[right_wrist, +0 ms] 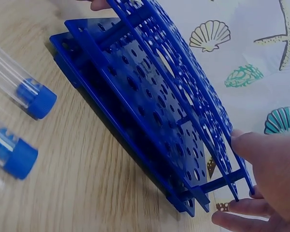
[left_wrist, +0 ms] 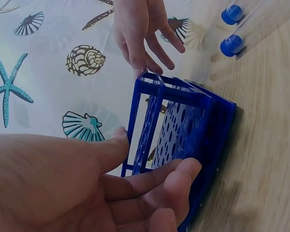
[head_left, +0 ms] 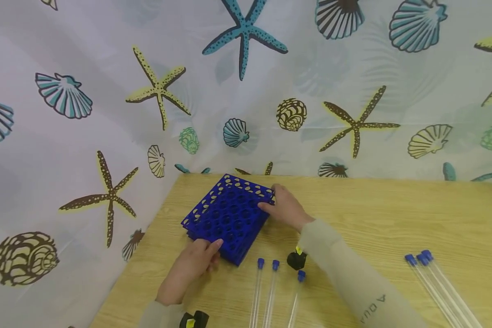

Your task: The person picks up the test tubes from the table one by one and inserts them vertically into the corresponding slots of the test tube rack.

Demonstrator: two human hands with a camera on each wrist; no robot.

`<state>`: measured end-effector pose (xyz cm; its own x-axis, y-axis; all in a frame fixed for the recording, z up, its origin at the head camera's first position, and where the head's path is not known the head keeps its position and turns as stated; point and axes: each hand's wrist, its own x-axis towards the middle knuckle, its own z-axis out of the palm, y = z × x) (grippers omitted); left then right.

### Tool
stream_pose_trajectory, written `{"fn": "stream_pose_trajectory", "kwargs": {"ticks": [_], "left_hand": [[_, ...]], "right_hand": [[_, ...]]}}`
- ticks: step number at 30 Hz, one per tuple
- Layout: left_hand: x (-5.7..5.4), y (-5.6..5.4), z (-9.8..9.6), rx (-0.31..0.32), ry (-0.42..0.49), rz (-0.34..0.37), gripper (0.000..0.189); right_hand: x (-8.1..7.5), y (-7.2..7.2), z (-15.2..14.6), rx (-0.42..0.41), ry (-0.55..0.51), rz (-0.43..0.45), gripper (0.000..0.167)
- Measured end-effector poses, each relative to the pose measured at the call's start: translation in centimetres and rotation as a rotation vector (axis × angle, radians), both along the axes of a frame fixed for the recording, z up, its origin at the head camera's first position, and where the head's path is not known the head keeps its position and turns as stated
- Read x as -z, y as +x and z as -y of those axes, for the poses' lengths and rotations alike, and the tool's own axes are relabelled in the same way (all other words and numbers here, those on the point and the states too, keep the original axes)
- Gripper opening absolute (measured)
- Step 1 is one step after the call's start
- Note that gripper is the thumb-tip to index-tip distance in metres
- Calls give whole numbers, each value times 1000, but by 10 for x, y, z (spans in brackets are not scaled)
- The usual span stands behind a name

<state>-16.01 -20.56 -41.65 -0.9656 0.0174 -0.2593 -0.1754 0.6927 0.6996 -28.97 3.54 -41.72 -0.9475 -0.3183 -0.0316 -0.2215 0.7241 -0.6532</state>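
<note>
Lying nearest on the wooden table (head_left: 373,218) are three clear tubes (head_left: 270,291) with blue caps, side by side, and a small black object (head_left: 297,260) just beyond them beside the right sleeve. A second bunch of tubes (head_left: 438,287) lies well apart at the right edge. Past the three tubes, the left hand (head_left: 190,269) grips the near corner of the blue rack (head_left: 227,216), thumb on its top plate and fingers (left_wrist: 154,186) curled round its side. The rack sits tilted, its far side lifted off the table. At that far corner the right hand (head_left: 284,207) pinches the rack's edge between thumb and fingers (right_wrist: 241,220). Behind everything hangs a curtain (head_left: 246,82) printed with shells and starfish.
</note>
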Motion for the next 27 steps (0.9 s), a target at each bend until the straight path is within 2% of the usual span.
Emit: {"fn": "stream_pose_trajectory", "kwargs": {"ticks": [7,14,22,27], "left_hand": [[2,-9,-6,22,59,14,42],[-1,-16,-10,31,83,69,40],[-3,-24,-16,45,70,82,39],[-4,-28,-22,57,59,74,39]], "right_hand": [[4,2,-15,32,-41,6,77],[4,8,-28,65,-81,30,76],[6,16,-41,100,-103,37,76],[8,19,-52,101,-67,3,78]]}}
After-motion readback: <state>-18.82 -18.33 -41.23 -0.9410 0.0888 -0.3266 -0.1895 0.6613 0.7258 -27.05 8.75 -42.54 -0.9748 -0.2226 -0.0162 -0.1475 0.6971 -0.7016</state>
